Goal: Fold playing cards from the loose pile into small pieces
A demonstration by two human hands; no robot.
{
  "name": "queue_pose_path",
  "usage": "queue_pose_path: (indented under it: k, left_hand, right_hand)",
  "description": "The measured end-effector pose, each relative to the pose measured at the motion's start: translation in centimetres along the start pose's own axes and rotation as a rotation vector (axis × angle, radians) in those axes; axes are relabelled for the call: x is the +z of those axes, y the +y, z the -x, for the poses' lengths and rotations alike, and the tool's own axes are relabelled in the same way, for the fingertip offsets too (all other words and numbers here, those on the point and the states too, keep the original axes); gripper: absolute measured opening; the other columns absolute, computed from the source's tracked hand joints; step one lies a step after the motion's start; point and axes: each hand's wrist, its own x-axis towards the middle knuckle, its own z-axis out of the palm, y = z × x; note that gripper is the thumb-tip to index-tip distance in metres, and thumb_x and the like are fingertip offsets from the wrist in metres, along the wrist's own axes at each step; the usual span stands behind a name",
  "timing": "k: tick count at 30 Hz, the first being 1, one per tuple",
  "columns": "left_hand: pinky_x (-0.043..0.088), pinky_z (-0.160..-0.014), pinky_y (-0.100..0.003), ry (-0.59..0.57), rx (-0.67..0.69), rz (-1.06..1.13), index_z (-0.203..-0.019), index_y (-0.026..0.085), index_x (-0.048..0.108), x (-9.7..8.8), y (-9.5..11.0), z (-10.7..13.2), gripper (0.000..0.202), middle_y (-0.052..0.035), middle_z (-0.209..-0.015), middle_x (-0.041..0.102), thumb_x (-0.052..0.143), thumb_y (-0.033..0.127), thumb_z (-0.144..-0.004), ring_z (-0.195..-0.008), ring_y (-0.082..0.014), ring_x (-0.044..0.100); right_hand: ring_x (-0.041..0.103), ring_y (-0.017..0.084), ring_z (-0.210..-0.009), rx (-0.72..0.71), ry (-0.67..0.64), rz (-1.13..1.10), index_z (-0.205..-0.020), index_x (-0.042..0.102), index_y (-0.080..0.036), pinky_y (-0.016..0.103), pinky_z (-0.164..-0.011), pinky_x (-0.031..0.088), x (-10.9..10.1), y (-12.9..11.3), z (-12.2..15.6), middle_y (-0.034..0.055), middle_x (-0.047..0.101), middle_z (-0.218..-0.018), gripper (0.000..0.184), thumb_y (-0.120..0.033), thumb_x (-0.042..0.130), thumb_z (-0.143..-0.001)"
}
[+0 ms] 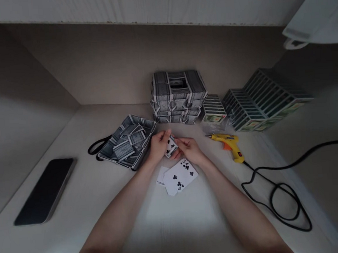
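Between my two hands is a playing card (pixel 171 146), its face with black club marks turned up. My left hand (pixel 159 144) is closed on its left side, thumb along the top. My right hand (pixel 189 148) pinches the card's right side, with some fingers underneath. Just below them on the table lie a few loose playing cards (pixel 181 177), clubs face up, overlapping. Left of my left hand stands an open box made of patterned cards (pixel 142 159), with several folded card pieces (pixel 124 149) inside.
Behind my hands stands a stacked card-built box (pixel 179 90). Card boxes (pixel 254 100) sit at the back right, near a yellow glue gun (pixel 230 143) with a looped black cable (pixel 281 186). A phone (pixel 45 190) lies at left. A shelf edge (pixel 131 23) hangs overhead.
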Motion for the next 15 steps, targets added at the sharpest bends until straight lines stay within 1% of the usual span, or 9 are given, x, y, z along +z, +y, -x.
queue_pose_path:
  k: [3,5,7,10,15]
  left_hand:
    - [0.034,-0.050,-0.021,0.006,0.029,-0.074,-0.058,0.015,0.057,0.1,0.2,0.1,0.031,0.0038,-0.052,0.051,0.059,0.042,-0.071,-0.051,-0.0085,0.042]
    - [0.033,-0.051,-0.021,0.022,0.049,-0.117,-0.056,0.015,0.056,0.2,0.4,0.1,0.029,0.0044,-0.051,0.050,0.060,0.039,-0.071,-0.051,-0.0083,0.042]
    - [0.033,-0.052,-0.021,0.035,0.058,-0.136,-0.056,0.015,0.056,0.2,0.4,0.2,0.028,0.0043,-0.052,0.050,0.059,0.038,-0.071,-0.052,-0.0083,0.042]
    - [0.032,-0.051,-0.021,0.043,0.061,-0.135,-0.058,0.015,0.057,0.3,0.4,0.3,0.027,0.0038,-0.054,0.051,0.060,0.039,-0.070,-0.053,-0.0085,0.042]
    - [0.032,-0.049,-0.021,0.025,0.067,-0.089,-0.057,0.016,0.054,0.2,0.3,0.3,0.030,0.0040,-0.052,0.049,0.060,0.042,-0.069,-0.052,-0.0085,0.041]
  right_hand:
    - [0.060,0.015,-0.039,-0.014,0.006,-0.002,-0.080,0.058,-0.016,0.024,-0.041,0.049,0.0,0.1,0.0,-0.0012,0.063,-0.045,0.032,-0.048,0.055,-0.074]
    - [0.059,0.015,-0.038,-0.031,0.019,-0.001,-0.088,0.059,-0.016,0.024,-0.040,0.048,0.0,0.3,-0.1,-0.0031,0.061,-0.044,0.033,-0.046,0.054,-0.074]
    - [0.057,0.014,-0.036,-0.056,0.039,0.015,-0.092,0.058,-0.016,0.023,-0.039,0.046,0.1,0.5,-0.2,-0.0048,0.059,-0.043,0.034,-0.044,0.055,-0.074]
    - [0.053,0.012,-0.033,-0.084,0.081,0.041,-0.091,0.058,-0.016,0.021,-0.037,0.044,0.2,0.9,-0.4,-0.0065,0.057,-0.042,0.032,-0.041,0.058,-0.072]
    - [0.049,0.010,-0.030,-0.079,0.119,0.019,-0.084,0.062,-0.016,0.019,-0.033,0.041,0.1,1.1,-0.6,-0.0062,0.055,-0.040,0.028,-0.041,0.058,-0.071]
